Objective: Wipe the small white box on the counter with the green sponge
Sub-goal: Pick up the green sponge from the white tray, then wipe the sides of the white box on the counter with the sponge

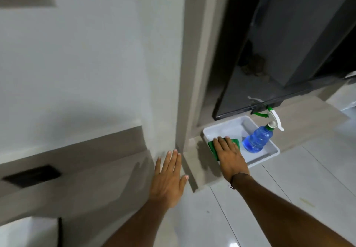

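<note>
The green sponge (212, 147) lies in a shallow white tray (221, 126) on the pale tiled floor, by the foot of a wall corner. My right hand (229, 155) lies flat on top of the sponge with fingers stretched out, covering most of it. My left hand (169, 177) is open with fingers apart, held flat next to the wall corner, holding nothing. A white object with a dark edge (28, 231) shows at the bottom left; I cannot tell if it is the small white box.
A blue spray bottle (257, 140) with a white and green trigger stands in the tray's right half. Behind the tray is a dark door (289, 54). The grey-white wall (96, 73) fills the left, with a dark rectangular plate (32, 175) low down.
</note>
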